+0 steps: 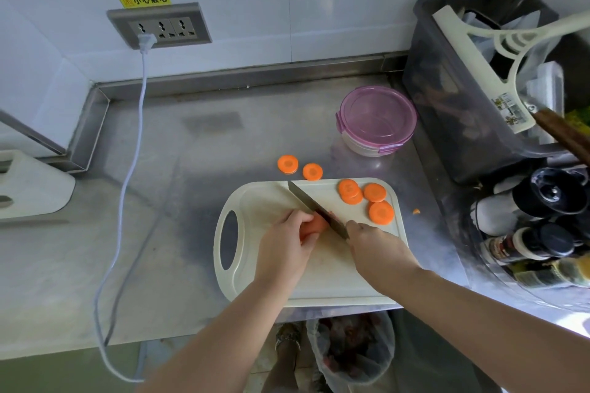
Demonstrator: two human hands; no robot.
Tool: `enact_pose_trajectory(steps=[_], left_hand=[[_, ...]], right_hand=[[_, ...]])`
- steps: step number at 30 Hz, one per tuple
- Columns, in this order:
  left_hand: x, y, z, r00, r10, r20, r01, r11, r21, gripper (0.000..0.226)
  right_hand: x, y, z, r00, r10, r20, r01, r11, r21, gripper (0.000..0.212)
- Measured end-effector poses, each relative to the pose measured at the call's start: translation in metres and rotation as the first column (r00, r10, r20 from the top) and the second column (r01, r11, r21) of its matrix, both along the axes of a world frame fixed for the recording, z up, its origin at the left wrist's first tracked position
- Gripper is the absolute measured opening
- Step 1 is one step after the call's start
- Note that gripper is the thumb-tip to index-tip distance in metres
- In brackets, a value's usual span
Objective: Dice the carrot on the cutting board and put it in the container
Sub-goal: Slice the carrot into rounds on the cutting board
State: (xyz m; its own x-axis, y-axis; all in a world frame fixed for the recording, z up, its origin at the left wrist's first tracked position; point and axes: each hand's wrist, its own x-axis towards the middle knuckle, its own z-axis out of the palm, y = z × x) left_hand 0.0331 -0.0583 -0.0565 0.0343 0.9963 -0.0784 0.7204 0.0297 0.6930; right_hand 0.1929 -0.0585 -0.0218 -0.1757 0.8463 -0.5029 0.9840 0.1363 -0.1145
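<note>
Orange carrot stub [314, 226] mid cutting board [255, 201], clamped under left hand [287, 242], fingers curled over it. Long axis apparently left-right, mostly hidden, cut face toward the blade. Steel knife [316, 209] grasped in right hand [373, 249], tip pointing far-left, edge down at that face. Left hand on the stub, right hand just beside. Smooth flat rounds [380, 212] on the pale plastic board's far right corner, two more [287, 164] off it on the brushed-metal counter [191, 201]. No dice yet. Round pink-lidded container [376, 120] beyond the board, well apart, lid on.
</note>
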Motion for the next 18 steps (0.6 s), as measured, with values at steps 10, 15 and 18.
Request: enact_pose_trajectory(steps=[10, 15, 18], left_hand=[[-0.002, -0.002, -0.001, 0.998, 0.045, 0.052, -0.045, 0.999, 0.003, 0.023], [0.000, -0.002, -0.002, 0.996, 0.060, 0.059, -0.060, 0.998, 0.002, 0.020], [0.000, -0.002, -0.002, 0.996, 0.063, 0.058, -0.063, 0.998, -0.002, 0.020]], right_hand=[[0.007, -0.007, 0.025, 0.992, -0.027, -0.127, 0.044, 0.990, 0.133, 0.014], [0.006, -0.017, 0.029, 0.999, -0.014, -0.035, 0.018, 0.992, 0.125, 0.012], [0.006, -0.018, 0.028, 1.000, -0.009, -0.002, 0.009, 0.992, 0.123, 0.014]])
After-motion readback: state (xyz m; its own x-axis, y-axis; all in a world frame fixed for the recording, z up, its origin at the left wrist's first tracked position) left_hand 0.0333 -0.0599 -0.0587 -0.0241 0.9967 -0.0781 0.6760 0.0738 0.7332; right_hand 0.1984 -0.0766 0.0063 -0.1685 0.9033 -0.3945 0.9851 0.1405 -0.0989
